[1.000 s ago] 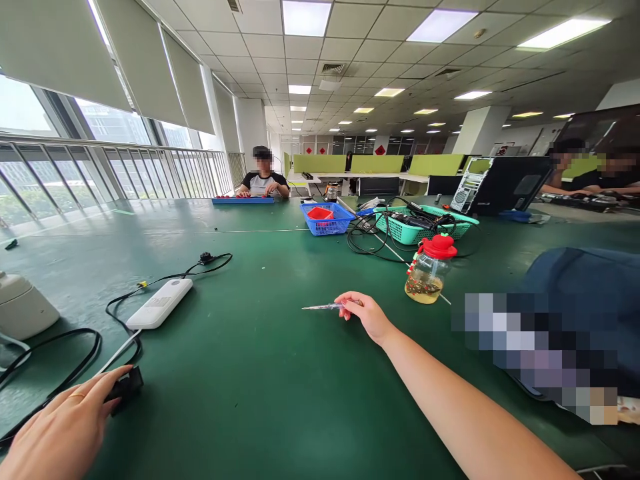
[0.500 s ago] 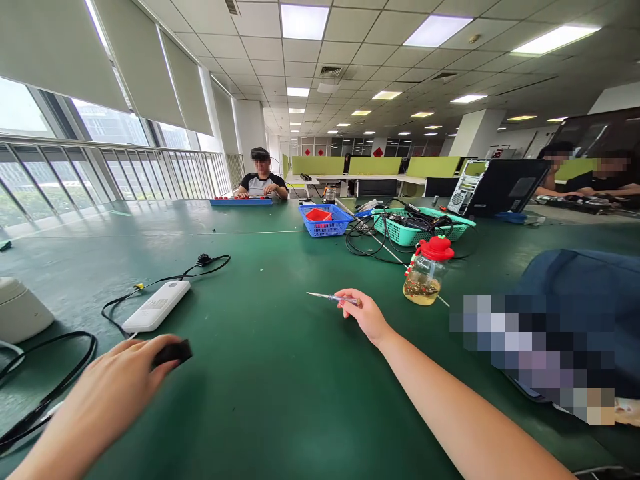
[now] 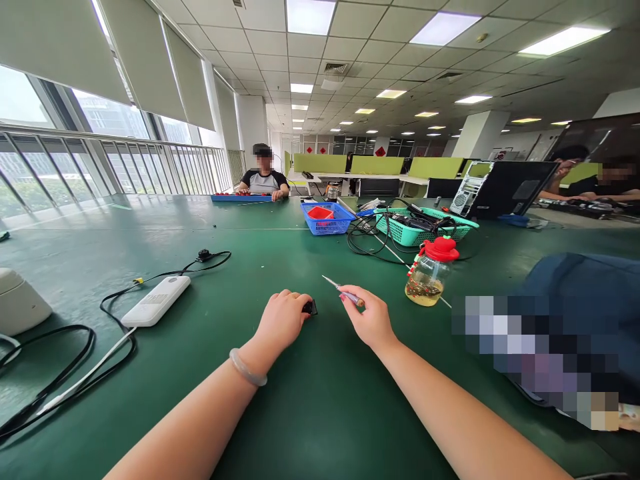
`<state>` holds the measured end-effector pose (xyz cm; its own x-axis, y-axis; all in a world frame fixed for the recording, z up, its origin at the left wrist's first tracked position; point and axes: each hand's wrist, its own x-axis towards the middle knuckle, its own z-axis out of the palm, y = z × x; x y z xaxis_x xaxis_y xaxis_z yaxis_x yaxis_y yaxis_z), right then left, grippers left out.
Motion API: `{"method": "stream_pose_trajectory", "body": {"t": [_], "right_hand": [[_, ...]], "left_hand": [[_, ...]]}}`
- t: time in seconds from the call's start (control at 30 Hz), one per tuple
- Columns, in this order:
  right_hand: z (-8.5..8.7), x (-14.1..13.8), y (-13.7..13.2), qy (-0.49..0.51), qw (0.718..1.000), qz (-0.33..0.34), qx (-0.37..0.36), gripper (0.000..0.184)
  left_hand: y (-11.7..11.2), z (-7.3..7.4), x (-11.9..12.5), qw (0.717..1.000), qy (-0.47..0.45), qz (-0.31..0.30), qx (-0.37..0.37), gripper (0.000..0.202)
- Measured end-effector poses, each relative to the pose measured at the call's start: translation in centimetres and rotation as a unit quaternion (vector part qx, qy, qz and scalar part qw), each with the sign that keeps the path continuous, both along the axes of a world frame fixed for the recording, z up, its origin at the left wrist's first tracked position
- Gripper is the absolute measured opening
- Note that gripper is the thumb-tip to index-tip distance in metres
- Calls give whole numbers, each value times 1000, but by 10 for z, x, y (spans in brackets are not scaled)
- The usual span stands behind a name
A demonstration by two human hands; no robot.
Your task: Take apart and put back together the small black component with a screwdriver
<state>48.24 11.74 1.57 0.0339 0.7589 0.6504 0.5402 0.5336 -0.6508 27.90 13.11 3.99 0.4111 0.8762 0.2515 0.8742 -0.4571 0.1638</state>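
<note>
**Bringing a small black part and a slim screwdriver together over the green tabletop**

Holding two things close together at the middle of the dark green matted tabletop (image 3: 280, 407), the person appears to be at the step of lining tool up with part. The left hand (image 3: 281, 320), a pale bangle on its wrist, lies knuckles-up with its grip curled over a small black blocky part (image 3: 311, 307); only the end of that part shows past the fingertips, low over the mat, and whether it touches cannot be told. The right hand (image 3: 369, 321) pinches the handle of a slim screwdriver with a clear shaft and reddish handle (image 3: 342, 291) between thumb and forefinger, the tip slanting up and away to the left, above and just beside the black part, not touching it. Both forearms reach forward from the lower edge of the view and converge.

Judged from this, the next move calls for tipping the point down onto the part while the left hand steadies it.

To the right stands a clear glass jar with a red lid (image 3: 429, 272); to the left lies a white power strip (image 3: 156, 301) with its black cable.
</note>
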Motion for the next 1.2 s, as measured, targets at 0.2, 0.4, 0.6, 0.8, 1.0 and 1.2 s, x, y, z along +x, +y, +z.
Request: {"method": "stream_pose_trajectory", "body": {"t": [0.2, 0.4, 0.6, 0.8, 1.0, 1.2], "right_hand": [[3, -5, -5, -62, 995, 38, 71, 22], [10, -7, -13, -123, 982, 87, 116, 13], [14, -9, -21, -200, 953, 150, 172, 31], [12, -15, -24, -267, 926, 184, 193, 29], [11, -17, -22, -341, 902, 183, 194, 24], [11, -19, -22, -375, 889, 162, 206, 22]], "left_hand": [[8, -17, -9, 998, -42, -35, -10, 30], [13, -26, -10, 992, -116, -18, -45, 43], [14, -29, -17, 984, -164, 8, -62, 49], [18, -32, -19, 982, -172, 34, -68, 33], [18, -34, -18, 980, -182, 32, -70, 30], [18, -35, -17, 981, -181, 27, -66, 31]]}}
